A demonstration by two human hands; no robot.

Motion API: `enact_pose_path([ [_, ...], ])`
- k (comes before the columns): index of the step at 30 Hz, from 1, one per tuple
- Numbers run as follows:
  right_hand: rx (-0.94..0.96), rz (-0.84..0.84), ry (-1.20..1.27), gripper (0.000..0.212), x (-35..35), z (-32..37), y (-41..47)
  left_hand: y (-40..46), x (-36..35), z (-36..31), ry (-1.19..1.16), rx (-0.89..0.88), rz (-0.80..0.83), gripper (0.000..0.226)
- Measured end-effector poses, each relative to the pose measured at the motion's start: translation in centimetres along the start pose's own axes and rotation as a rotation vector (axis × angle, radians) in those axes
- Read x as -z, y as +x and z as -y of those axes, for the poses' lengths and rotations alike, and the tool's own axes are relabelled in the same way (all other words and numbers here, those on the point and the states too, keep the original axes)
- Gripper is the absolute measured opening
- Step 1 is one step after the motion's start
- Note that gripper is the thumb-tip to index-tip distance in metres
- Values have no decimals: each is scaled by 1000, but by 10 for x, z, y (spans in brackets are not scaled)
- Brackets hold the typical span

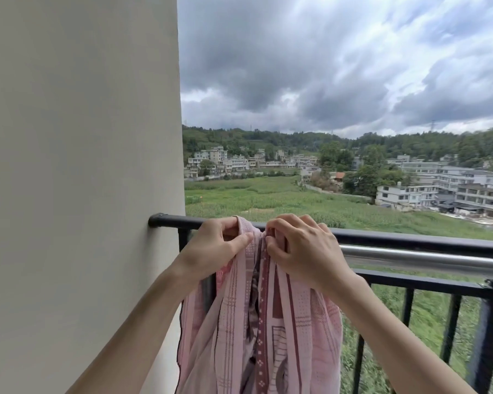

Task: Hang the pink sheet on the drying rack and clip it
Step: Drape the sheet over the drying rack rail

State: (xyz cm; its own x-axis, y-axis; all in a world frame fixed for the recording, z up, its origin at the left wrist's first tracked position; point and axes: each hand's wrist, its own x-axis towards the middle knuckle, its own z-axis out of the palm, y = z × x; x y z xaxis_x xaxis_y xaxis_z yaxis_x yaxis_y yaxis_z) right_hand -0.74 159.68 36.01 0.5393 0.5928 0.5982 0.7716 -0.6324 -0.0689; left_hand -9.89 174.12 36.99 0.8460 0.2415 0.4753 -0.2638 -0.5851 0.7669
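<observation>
A pink sheet (pixel 268 331) with maroon stripes and small patterns hangs bunched in long folds from both hands, in front of the balcony railing. My left hand (pixel 214 245) pinches its gathered top edge between thumb and fingers. My right hand (pixel 302 248) grips the top edge just to the right, fingers curled over the cloth. Both hands are held close together at the height of the black top rail (pixel 410 241). A silver drying bar (pixel 424 260) runs to the right just inside the rail. No clip is visible.
A beige wall (pixel 80 166) fills the left side, and the black rail meets it at a bracket (pixel 157 220). Black vertical balusters (pixel 450 328) stand below the rail on the right. Beyond lie fields, buildings and a cloudy sky.
</observation>
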Motion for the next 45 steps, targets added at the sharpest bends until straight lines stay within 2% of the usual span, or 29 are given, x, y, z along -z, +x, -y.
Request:
enact_pose_path([
  [7,-141,-69,0,49,26,-48,-43,1,-54,-24,-97,-31,68,10],
  [11,-223,-72,-4,32,37,-62,-58,0,-73,-38,-174,-43,140,19],
  [14,-237,-111,-43,23,35,-53,-55,1,-75,-37,-211,-6,163,17],
  [17,-180,-174,-61,28,35,-36,-45,-1,-70,-33,-304,83,120,17],
  [21,-73,-135,7,61,21,-14,-33,-3,-55,-26,-436,177,1,17],
  [26,-60,-195,-87,53,2,-24,-36,-5,-31,-15,-497,235,-117,17],
  [32,-58,-212,-87,41,6,-32,-36,-4,-16,-7,-266,117,-329,11],
  [37,-86,-266,-86,42,4,-42,-37,-1,17,20,-214,117,-583,13],
  [39,-83,-293,-127,42,-1,-40,-37,-4,21,30,-65,134,-554,10],
  [42,-72,-334,-216,38,-8,-34,-38,-10,8,36,352,103,-556,19],
  [45,-73,-329,-203,41,-9,-33,-41,-15,-15,26,602,-113,-558,26],
])
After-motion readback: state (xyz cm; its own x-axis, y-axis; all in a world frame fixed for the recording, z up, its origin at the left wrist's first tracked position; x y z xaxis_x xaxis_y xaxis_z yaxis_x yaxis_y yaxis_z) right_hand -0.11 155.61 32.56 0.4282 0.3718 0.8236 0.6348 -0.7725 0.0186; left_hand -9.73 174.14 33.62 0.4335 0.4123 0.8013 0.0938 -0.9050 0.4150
